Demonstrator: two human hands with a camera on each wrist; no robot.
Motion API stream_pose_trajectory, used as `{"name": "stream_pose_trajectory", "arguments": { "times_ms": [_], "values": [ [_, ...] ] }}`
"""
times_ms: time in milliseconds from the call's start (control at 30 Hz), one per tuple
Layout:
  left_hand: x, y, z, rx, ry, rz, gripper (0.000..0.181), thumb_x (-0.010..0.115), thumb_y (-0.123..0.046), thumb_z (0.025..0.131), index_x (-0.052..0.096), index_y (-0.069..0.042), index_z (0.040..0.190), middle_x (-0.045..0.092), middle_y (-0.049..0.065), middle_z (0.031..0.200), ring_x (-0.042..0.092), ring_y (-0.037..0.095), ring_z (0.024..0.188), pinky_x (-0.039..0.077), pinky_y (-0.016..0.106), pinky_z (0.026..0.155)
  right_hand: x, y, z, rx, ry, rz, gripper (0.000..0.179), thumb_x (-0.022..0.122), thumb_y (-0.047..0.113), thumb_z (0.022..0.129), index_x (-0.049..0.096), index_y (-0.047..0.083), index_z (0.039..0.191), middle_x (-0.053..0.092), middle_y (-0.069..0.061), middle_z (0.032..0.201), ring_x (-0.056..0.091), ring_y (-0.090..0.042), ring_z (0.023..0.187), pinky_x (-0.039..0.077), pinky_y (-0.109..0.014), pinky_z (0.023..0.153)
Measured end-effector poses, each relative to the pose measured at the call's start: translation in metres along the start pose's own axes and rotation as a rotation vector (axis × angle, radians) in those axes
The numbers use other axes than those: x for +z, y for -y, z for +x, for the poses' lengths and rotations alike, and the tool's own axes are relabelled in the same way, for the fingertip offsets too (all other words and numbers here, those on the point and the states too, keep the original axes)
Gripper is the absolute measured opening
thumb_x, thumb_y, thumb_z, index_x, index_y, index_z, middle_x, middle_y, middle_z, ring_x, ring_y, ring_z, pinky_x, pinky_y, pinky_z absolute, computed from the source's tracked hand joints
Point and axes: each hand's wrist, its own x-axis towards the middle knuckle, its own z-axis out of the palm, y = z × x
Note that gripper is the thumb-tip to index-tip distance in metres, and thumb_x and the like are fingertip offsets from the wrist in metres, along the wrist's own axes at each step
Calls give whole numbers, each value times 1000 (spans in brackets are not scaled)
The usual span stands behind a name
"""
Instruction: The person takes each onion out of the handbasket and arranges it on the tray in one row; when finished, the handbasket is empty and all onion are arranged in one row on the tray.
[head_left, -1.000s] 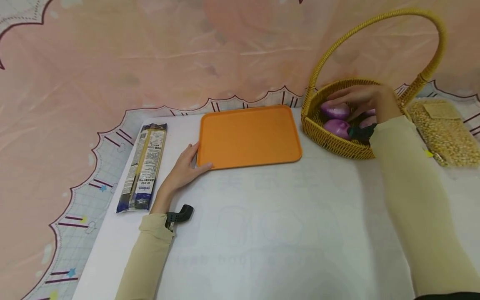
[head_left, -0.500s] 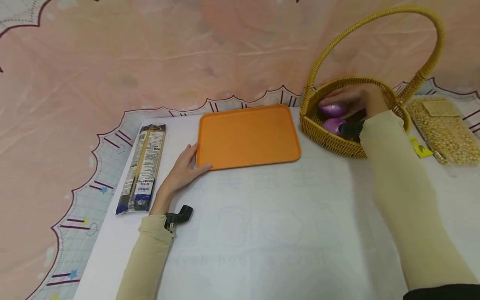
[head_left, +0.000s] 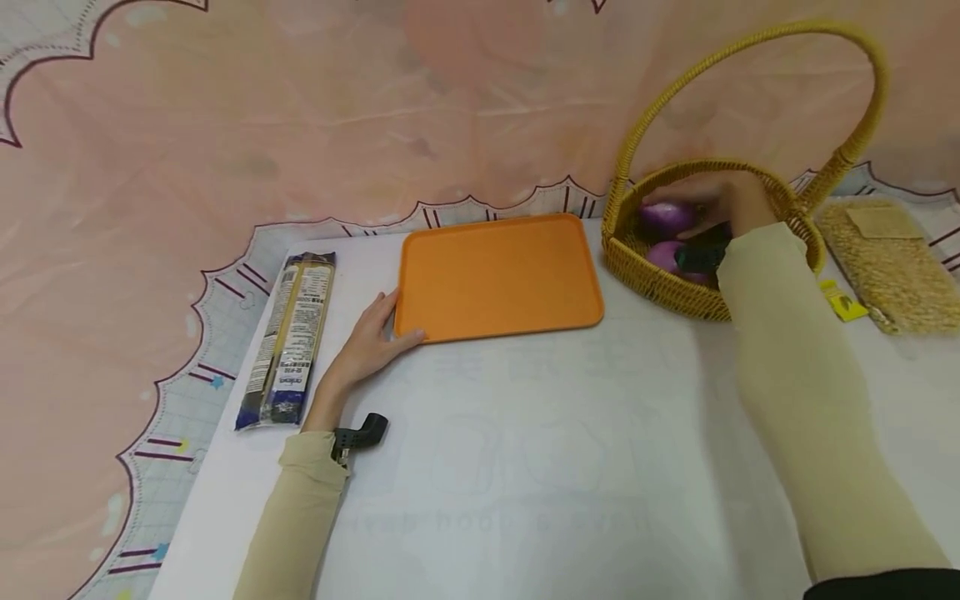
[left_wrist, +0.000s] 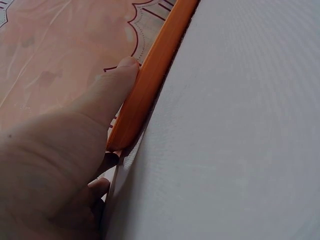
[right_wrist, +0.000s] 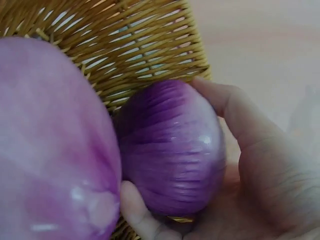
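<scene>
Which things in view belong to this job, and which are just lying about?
Likely in the job:
purple onion, gripped by the right hand
second onion, beside it
wicker basket around them
orange tray, touched by the left hand

Seemingly lying about:
long packet
bag of yellow kernels

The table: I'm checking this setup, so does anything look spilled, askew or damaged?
Nothing stands out. The orange tray sits roughly in line with the far edge of the table, the long packet shows no visible tear, and no spill shows beside the kernel bag. The purple onion in the right hand looks whole where visible.
</scene>
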Motion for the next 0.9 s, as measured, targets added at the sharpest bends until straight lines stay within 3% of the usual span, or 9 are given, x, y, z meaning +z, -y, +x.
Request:
{"name": "stream_pose_trajectory", "arguments": {
  "times_ms": [67, 100, 167, 267, 400, 500, 567, 767, 900],
  "values": [
    [1, 0, 0, -2, 4, -4, 91, 67, -45, 88, 16, -15, 157, 13, 14, 164, 4, 32, 153, 11, 58, 121, 0, 2, -1, 100, -39, 191, 38, 53, 52, 95, 53, 37, 130, 29, 6, 146, 25, -14, 136, 53, -29, 95],
    [1, 0, 0, -3, 4, -6, 91, 67, -45, 88, 16, -15, 157, 12, 14, 164, 4, 32, 153, 11, 58, 121, 0, 3, -2, 114, -50, 213, 39, 53, 54, 94, 53, 37, 129, 26, 4, 148, 23, -17, 138, 53, -30, 94],
    [1, -1, 0, -7, 0, -8, 91, 67, -46, 88, 16, -16, 157, 12, 14, 164, 4, 32, 153, 11, 58, 121, -1, 4, -5, 112, -57, 211, 46, 51, 56, 94, 48, 33, 134, 20, -1, 153, 21, -20, 140, 54, -31, 95],
    [-1, -1, 1, -11, -7, -12, 91, 68, -46, 88, 16, -17, 157, 11, 13, 164, 4, 31, 153, 11, 58, 121, -2, 4, -14, 131, -66, 187, 71, 47, 61, 94, 26, 26, 153, 9, -9, 161, 21, -26, 142, 50, -37, 101],
    [-2, -1, 2, -8, -6, -10, 91, 68, -46, 88, 16, -16, 157, 12, 13, 164, 4, 31, 153, 11, 57, 122, 1, 2, -26, 254, -131, 236, 103, 47, 77, 83, 6, 20, 158, 16, -14, 159, 29, -32, 136, 46, -45, 101],
    [-3, 0, 1, -14, -3, -11, 92, 68, -46, 88, 16, -17, 157, 12, 13, 164, 4, 31, 153, 11, 57, 122, 4, 0, -30, 324, -191, 308, 111, 50, 84, 73, 13, 21, 157, 42, -3, 148, 31, -28, 131, 46, -46, 94],
    [-4, 0, 1, -19, -3, -14, 92, 68, -45, 87, 16, -17, 157, 11, 13, 164, 4, 31, 153, 11, 58, 121, 5, -1, -30, 320, -182, 318, 108, 49, 85, 73, 16, 24, 156, 54, 8, 136, 29, -26, 133, 46, -47, 91],
    [-3, 1, 0, -9, -10, -24, 91, 68, -43, 88, 16, -15, 157, 12, 14, 164, 4, 31, 153, 11, 58, 122, 5, -7, -31, 277, -155, 359, 91, 41, 88, 74, 30, 41, 150, 61, 26, 117, 15, -21, 144, 45, -48, 86],
    [-1, 1, 0, -5, -9, -25, 91, 68, -43, 88, 16, -15, 157, 12, 14, 164, 4, 31, 153, 11, 57, 122, 6, -10, -38, 248, -187, 476, 58, 44, 84, 75, 60, 51, 120, 66, 28, 92, 21, -19, 135, 48, -49, 79]
  ]
}}
